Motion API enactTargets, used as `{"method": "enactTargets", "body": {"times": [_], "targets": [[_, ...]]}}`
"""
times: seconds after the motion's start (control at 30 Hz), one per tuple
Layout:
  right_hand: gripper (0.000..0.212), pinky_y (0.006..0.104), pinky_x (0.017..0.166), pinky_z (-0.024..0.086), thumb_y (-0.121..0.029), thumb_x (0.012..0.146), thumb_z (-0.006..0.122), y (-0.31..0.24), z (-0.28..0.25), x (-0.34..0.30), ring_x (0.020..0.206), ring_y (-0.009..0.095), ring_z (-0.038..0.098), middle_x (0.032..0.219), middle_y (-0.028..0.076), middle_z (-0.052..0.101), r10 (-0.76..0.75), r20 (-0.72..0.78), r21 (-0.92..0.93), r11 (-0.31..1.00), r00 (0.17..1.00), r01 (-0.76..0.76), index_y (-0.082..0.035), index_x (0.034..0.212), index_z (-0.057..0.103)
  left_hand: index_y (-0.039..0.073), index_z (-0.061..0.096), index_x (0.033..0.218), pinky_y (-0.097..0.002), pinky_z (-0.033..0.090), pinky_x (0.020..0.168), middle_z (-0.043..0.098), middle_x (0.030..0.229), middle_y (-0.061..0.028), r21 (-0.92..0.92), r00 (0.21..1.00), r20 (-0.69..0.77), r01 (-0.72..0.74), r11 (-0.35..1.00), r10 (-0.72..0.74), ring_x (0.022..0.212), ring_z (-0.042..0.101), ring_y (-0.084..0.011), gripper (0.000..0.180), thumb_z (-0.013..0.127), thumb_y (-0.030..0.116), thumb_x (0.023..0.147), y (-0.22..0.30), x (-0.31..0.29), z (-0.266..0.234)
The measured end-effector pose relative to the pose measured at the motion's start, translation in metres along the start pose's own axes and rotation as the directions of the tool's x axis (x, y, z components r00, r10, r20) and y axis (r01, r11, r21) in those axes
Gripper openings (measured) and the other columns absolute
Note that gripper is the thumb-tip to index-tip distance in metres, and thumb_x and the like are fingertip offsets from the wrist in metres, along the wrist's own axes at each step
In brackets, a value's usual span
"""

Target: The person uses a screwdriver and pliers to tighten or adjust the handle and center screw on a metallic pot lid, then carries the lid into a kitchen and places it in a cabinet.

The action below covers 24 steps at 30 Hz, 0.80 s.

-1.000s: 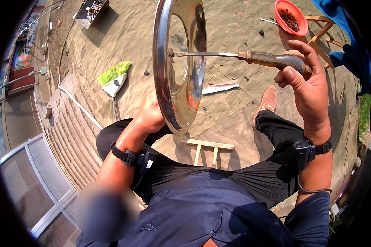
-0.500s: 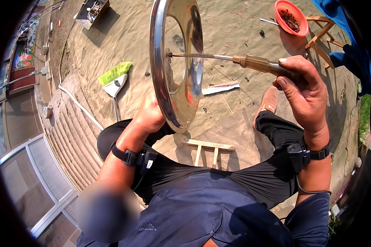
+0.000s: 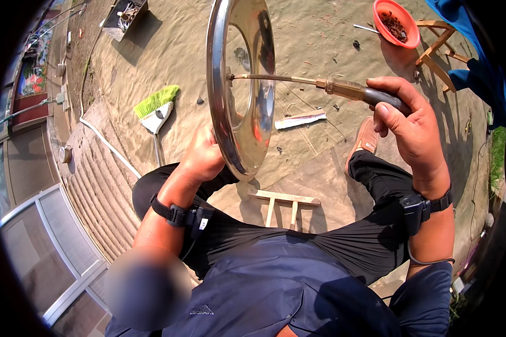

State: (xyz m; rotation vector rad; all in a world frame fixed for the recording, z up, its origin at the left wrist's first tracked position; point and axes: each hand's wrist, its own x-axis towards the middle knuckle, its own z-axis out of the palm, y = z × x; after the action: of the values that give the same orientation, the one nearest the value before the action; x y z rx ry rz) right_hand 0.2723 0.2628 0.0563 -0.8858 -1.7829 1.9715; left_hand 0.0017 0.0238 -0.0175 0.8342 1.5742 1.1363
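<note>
Plainly, the right hand (image 3: 416, 129) pinches a dark-handled screwdriver (image 3: 334, 87); the half-hidden left hand (image 3: 201, 158) seemingly grips a silver metal ring (image 3: 244, 150).

Has brought the right hand (image 3: 420, 133) lower and a little left since a second ago, dropping the handle (image 3: 385, 98) of the screwdriver (image 3: 330, 86) to a steeper slant. Has drawn the fingers (image 3: 398, 87), raised and spread back then, closer onto the handle, baring more of the dark grip than half a second ago. Has shifted the disc (image 3: 260, 115) slightly left of its first position, leaving the shaft (image 3: 287, 77) less bright.
</note>
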Motion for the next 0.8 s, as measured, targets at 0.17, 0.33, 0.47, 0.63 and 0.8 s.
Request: {"method": "enactTargets", "body": {"times": [0.17,0.33,0.47,0.63,0.8], "targets": [[0.032,0.0246,0.085,0.047,-0.006,0.09,0.068,-0.002,-0.004,0.002,0.09,0.014,0.062,0.104,0.005,0.065,-0.294,0.098,-0.36,0.88,0.951,0.309,0.0,0.122,0.065,0.001,0.067,0.11,-0.0316,0.053,0.081,0.069,0.1,-0.0046,-0.006,1.0,0.009,-0.028,1.0,0.028,0.091,0.064,-0.0128,0.033,0.078,0.021,0.085,0.006,0.001,0.001],[0.035,0.0222,0.063,0.052,-0.014,0.095,0.068,-0.004,0.001,0.003,0.069,0.011,0.065,0.095,0.009,0.068,0.235,0.016,0.281,0.932,0.972,-0.23,0.003,0.125,0.062,0.001,0.068,0.107,-0.032,0.053,0.082,0.07,0.099,-0.0049,0.061,0.997,-0.048,-0.053,0.997,0.056,0.091,0.064,-0.0137,0.033,0.079,0.02,0.083,-0.004,0.0,-0.002],[0.038,0.0203,0.041,0.043,-0.02,0.096,0.069,0.004,-0.016,0.009,0.055,0.007,0.058,0.086,0.008,0.067,0.317,0.149,0.283,0.894,0.937,-0.347,0.002,0.126,0.062,0.002,0.067,0.109,-0.0317,0.053,0.083,0.069,0.103,-0.0043,0.019,0.999,0.042,-0.003,1.0,0.002,0.093,0.064,-0.0134,0.035,0.08,0.02,0.083,0.003,0.001,-0.003],[0.032,0.0214,0.053,0.047,-0.013,0.093,0.071,-0.005,-0.011,0.005,0.06,0.007,0.058,0.087,0.004,0.066,0.233,0.114,0.056,0.969,0.966,-0.241,-0.001,0.122,0.065,0.003,0.055,0.135,-0.0317,0.045,0.098,0.061,0.121,-0.005,0.238,0.982,0.176,-0.112,0.965,0.071,0.109,0.058,-0.014,0.059,0.083,0.021,0.086,0.001,0.0,-0.014],[0.032,0.0275,0.076,0.052,-0.002,0.087,0.07,-0.003,-0.001,0.0,0.083,0.015,0.065,0.096,0.007,0.069,-0.186,0.098,-0.272,0.94,0.978,0.206,0.001,0.119,0.066,0.003,0.056,0.131,-0.0291,0.046,0.091,0.061,0.113,-0.0031,0.224,0.978,0.113,-0.194,0.955,0.173,0.102,0.058,-0.0127,0.056,0.083,0.018,0.085,-0.001,-0.003,-0.009]]}}
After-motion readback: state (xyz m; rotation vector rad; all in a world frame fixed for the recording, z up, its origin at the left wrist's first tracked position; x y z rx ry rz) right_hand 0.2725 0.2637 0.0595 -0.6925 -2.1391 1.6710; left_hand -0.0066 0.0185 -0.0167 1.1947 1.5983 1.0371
